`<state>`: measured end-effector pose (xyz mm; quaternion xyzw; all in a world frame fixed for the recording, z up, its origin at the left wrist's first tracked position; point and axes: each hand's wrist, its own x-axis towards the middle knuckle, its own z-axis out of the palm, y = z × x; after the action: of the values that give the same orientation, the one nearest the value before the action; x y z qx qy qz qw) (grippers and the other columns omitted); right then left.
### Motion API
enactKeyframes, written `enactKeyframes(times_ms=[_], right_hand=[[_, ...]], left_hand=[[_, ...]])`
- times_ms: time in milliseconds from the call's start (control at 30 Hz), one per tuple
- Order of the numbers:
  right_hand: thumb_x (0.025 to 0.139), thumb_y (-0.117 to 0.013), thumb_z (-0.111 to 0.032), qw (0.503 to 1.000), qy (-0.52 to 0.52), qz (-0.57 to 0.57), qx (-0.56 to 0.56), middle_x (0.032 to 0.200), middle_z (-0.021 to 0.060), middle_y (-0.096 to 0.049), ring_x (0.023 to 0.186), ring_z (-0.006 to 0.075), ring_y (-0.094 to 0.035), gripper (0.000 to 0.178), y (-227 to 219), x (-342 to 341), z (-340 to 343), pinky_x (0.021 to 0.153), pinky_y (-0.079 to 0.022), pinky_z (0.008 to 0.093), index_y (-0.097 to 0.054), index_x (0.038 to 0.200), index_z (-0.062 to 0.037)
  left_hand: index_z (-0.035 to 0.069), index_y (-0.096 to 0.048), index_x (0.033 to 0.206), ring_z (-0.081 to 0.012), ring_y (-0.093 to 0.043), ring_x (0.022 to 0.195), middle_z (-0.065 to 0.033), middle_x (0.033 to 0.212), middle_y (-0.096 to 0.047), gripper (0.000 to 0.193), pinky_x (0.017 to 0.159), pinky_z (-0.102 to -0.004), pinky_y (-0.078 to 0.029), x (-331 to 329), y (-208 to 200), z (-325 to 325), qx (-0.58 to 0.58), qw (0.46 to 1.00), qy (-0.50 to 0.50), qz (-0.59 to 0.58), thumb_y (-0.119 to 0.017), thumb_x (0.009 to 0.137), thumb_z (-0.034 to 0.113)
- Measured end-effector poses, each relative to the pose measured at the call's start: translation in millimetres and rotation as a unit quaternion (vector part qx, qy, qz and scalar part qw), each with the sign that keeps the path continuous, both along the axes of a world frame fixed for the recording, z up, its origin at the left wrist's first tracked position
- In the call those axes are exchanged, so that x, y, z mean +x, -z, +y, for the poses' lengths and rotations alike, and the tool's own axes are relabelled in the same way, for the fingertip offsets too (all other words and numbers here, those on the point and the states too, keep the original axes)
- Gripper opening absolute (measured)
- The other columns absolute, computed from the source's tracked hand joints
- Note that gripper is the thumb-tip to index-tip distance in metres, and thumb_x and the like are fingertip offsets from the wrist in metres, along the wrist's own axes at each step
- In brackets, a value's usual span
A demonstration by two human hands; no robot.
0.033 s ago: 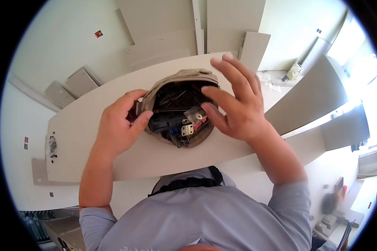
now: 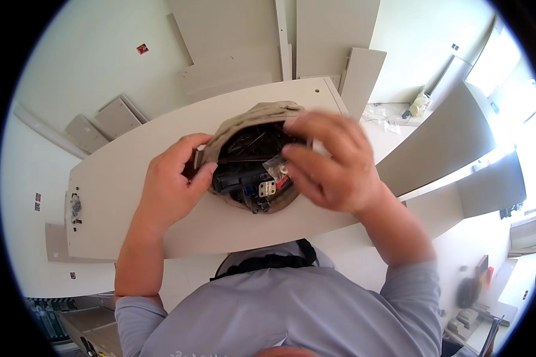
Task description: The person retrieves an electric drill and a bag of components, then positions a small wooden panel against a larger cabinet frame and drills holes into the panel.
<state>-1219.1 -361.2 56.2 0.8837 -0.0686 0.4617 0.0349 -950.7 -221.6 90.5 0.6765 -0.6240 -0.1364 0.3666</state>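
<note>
Bag (image 2: pixel 262 113) sits on the desk between both hands, its mouth facing up at the camera. Left hand (image 2: pixel 177 172) has the left rim pinched, thumb at the inner edge, fingers outside. Right hand (image 2: pixel 336 166) is over the right side of the mouth, fingers curled, narrow grip; motion blur, can't tell if it holds anything.

Key relation: contents lie left of the right fingertips. Clear pouch (image 2: pixel 273 165) is closest, just beside them; red piece (image 2: pixel 282 181) is near them too, toward the wearer; metal plate (image 2: pixel 267 189) is a bit further left and nearer the wearer. Right hand is nearer to all three. Dark bar (image 2: pixel 244 159) crosses the mouth, long axis left-right; black tool (image 2: pixel 238 178) lies just on the wearer's side of it, on the left.

Desk (image 2: pixel 190 232): pale, flat, small hardware (image 2: pixel 75 207) at the far left end. Room: pale panels (image 2: pixel 337 35) against the far wall, another big panel (image 2: pixel 443 143) off to the right.
</note>
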Motion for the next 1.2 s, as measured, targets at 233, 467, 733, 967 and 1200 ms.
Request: enactKeyframes(times_ms=[233,467,733,967,1200], right_hand=[[0.089,-0.078,-0.025,0.973,-0.051,0.176,0.140,0.131,0.0138,-0.068,0.120,0.0313,-0.065,0.060,10.1,27.0,22.6,0.108,-0.049,0.0459,-0.058,0.142,-0.0047],[0.089,-0.079,-0.031,0.956,-0.106,0.244,0.125,0.129,0.0115,-0.070,0.121,0.0305,-0.066,0.057,17.6,25.3,13.7,0.104,-0.049,0.0462,-0.063,0.138,-0.0059],[0.084,-0.082,-0.031,0.966,-0.118,0.189,0.130,0.120,0.0079,-0.072,0.110,0.0276,-0.068,0.054,24.1,24.1,11.3,0.094,-0.050,0.0413,-0.066,0.131,-0.0090],[0.076,-0.085,-0.025,0.959,-0.123,0.199,0.159,0.109,0.0049,-0.070,0.099,0.0257,-0.066,0.050,19.2,26.3,9.1,0.087,-0.050,0.0400,-0.069,0.120,-0.0106],[0.071,-0.086,-0.025,0.957,-0.133,0.198,0.164,0.106,0.0060,-0.070,0.097,0.0258,-0.066,0.050,18.6,26.2,6.3,0.085,-0.050,0.0398,-0.068,0.115,-0.0107]], left_hand=[[0.004,-0.067,0.124,-0.0090,-0.051,0.064,-0.0024,0.076,-0.059,0.037,0.061,-0.0261,-0.045,6.0,8.6,-1.2,-0.024,0.999,-0.007,-0.036,-0.075,0.088,0.001],[-0.002,-0.062,0.133,-0.0086,-0.063,0.084,-0.0064,0.108,-0.071,0.040,0.072,-0.0245,-0.050,23.4,24.0,-3.7,-0.027,0.998,0.051,0.032,-0.068,0.095,0.009],[-0.001,-0.067,0.126,-0.0071,-0.054,0.067,-0.0029,0.085,-0.067,0.036,0.061,-0.0235,-0.044,27.2,35.7,-8.9,-0.113,0.990,0.054,0.060,-0.073,0.092,0.010],[-0.001,-0.068,0.126,-0.0068,-0.053,0.067,-0.0023,0.084,-0.067,0.037,0.060,-0.0236,-0.042,33.8,37.0,-7.7,-0.129,0.988,0.063,0.052,-0.074,0.092,0.012],[-0.001,-0.067,0.126,-0.0069,-0.053,0.065,-0.0018,0.081,-0.067,0.039,0.059,-0.0235,-0.043,34.2,35.4,-10.3,-0.105,0.989,0.062,0.085,-0.075,0.092,0.015]])
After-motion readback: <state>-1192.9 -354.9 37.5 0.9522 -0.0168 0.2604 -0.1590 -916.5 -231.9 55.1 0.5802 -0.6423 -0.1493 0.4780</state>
